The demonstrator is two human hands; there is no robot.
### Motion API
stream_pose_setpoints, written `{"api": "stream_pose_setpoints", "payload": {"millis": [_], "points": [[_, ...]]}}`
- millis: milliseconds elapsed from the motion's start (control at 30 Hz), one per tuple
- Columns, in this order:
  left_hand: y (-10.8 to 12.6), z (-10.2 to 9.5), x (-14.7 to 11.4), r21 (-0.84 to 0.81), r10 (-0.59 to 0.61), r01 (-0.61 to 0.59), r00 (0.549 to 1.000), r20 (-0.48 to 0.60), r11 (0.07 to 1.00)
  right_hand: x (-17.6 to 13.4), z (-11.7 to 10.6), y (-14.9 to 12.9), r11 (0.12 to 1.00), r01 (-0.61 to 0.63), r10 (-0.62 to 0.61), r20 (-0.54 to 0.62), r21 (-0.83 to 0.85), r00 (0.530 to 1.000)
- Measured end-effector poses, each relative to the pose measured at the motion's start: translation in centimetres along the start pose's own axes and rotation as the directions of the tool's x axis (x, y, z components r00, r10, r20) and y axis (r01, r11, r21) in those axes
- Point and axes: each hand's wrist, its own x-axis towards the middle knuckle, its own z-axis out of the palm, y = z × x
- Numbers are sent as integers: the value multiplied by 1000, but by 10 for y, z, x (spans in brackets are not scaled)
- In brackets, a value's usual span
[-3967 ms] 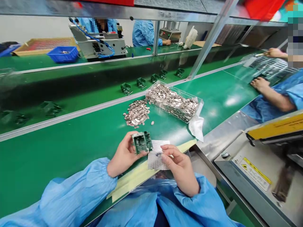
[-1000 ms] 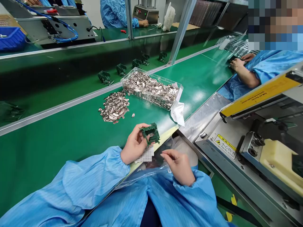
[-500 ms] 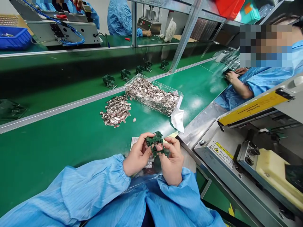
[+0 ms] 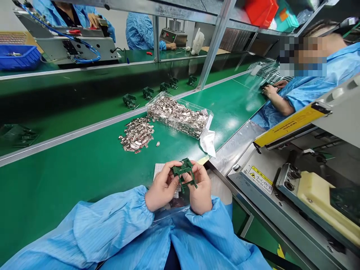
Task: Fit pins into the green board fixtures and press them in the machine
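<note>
A small dark-green plastic frame [image 4: 184, 170] with openings is held up in front of my chest. My left hand [image 4: 162, 186] grips its left side between thumb and fingers. On the frame's right side, my right hand [image 4: 201, 189] is closed, with its thumb near the lower opening; whether a small part is also in those fingers is hidden. Beneath the hands lies a white sheet with rows of small marks [image 4: 159, 168], partly covered. Beyond them, a loose pile of small metal pieces [image 4: 136, 134] and a clear plastic box [image 4: 207, 128] full of similar pieces rest on the green table.
Several similar green frames [image 4: 130, 101] stand on the conveyor strip behind a metal rail. A crumpled white paper [image 4: 207, 143] touches the box's near corner. A machine with a yellow bar [image 4: 292, 124] stands at right. A co-worker's hands [image 4: 271, 90] work farther right; other people sit opposite.
The green frame has tilted slightly in my hands, and my right fingers have closed in along its right side. The whole view has shifted a little; the pile and box stay put.
</note>
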Motion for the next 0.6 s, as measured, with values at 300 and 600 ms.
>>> {"api": "stream_pose_setpoints", "payload": {"millis": [300, 600], "points": [[55, 16, 6, -42, -123, 162, 873, 472, 986, -22, -90, -62, 902, 331, -199, 413, -277, 889], [104, 195, 107, -50, 354, -501, 534, 768, 864, -110, -268, -117, 760, 341, -650, -643, -553, 406]]}}
